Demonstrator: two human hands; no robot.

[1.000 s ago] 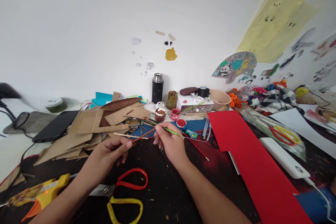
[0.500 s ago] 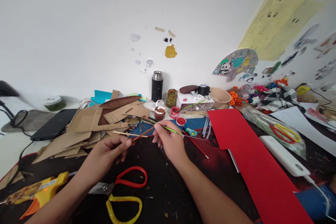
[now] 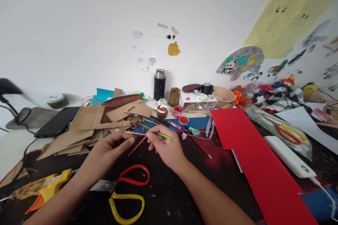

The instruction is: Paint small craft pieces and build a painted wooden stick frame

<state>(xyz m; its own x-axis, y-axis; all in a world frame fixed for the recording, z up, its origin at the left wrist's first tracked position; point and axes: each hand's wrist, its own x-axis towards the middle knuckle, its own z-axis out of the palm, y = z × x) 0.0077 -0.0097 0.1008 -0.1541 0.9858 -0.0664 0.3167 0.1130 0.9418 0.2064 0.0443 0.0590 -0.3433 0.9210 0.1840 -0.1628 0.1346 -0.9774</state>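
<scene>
My right hand (image 3: 167, 147) is closed in a pinch around a thin brown stick (image 3: 137, 146), which slants down to the left from the fingertips. A slim bright-green rod (image 3: 166, 136), like a brush handle, is also in this hand; its other end is hidden by the fingers. To the left, my left hand (image 3: 113, 149) has thumb and forefinger apart and holds nothing that I can see. The brown stick's free end lies just right of its thumb. Behind the hands is a pale stick (image 3: 129, 132), near my left forefinger.
Scissors (image 3: 126, 190) and a yellow glue gun (image 3: 44, 188) lie in front. Cardboard pieces (image 3: 79, 133) are piled at left. Paint pots (image 3: 162, 111), a black flask (image 3: 160, 84) and a white box (image 3: 198, 102) stand behind. Red card (image 3: 253, 154) and a white power bank (image 3: 289, 156) lie at right.
My left hand has let go of the brown stick's end. The stick now tilts more steeply downward from my right hand, and the green rod has shifted with that hand. The view has moved slightly.
</scene>
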